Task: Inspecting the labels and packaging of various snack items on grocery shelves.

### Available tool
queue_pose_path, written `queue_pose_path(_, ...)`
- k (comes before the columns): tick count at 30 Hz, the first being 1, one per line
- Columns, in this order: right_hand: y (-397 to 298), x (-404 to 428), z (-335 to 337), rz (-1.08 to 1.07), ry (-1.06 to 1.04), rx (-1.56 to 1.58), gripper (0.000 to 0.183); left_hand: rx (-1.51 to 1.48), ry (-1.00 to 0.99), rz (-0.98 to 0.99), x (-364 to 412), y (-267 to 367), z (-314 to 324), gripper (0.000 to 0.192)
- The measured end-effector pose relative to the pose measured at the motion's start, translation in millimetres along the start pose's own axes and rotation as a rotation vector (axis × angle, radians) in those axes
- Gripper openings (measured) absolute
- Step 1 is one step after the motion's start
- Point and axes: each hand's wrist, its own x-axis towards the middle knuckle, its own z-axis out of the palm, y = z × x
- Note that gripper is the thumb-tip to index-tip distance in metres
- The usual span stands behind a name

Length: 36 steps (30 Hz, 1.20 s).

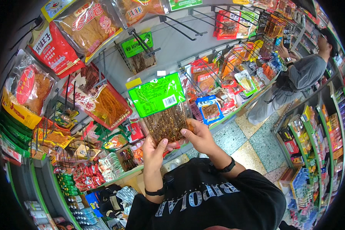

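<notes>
A clear plastic snack packet (164, 115) with a bright green printed panel, a barcode and dark seeded strips inside is held up in front of me. My left hand (154, 151) grips its lower left corner, the thumb lying on the front. At the lower right edge, my right hand (199, 135) pinches it the same way, fingers behind. A similar green-topped packet (139, 54) hangs on a wall hook just beyond it. Left of the held packet hangs a red-edged packet of orange strips (103, 105).
Metal display hooks (184, 27) jut from the wall. A low shelf with a green edge (233, 113) carries many snack packets. Another person in a grey shirt (307, 70) stands at the upper right. A stocked shelf unit (307, 138) is on the right, beyond the tiled floor (247, 143).
</notes>
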Motion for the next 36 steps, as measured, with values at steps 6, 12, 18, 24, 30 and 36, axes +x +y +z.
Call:
queue_pose_path(6,0,-2,-2,-0.014,-0.004,0.013,0.031,0.002,-0.005,0.007,-1,1,2,0.031)
queue_pose_path(12,1,-2,-3,0.032,0.004,0.013,0.031,0.013,0.012,-0.002,-1,-1,3,0.03)
queue_pose_path(18,3,-3,-4,0.018,-0.006,0.025,0.031,-0.021,-0.002,-0.023,-1,-7,0,0.037)
queue_pose_path(24,1,-3,-4,0.045,-0.078,0.019,0.028,0.0,0.044,-0.006,-2,-9,-4,0.036)
queue_pose_path(30,5,-2,-5,0.018,-0.047,-0.009,0.024,0.009,0.034,0.007,-1,-11,-5,0.038)
queue_pose_path(36,1,-4,-3,0.008,-0.024,0.008,0.023,0.012,0.017,-0.009,0,-11,-4,0.037)
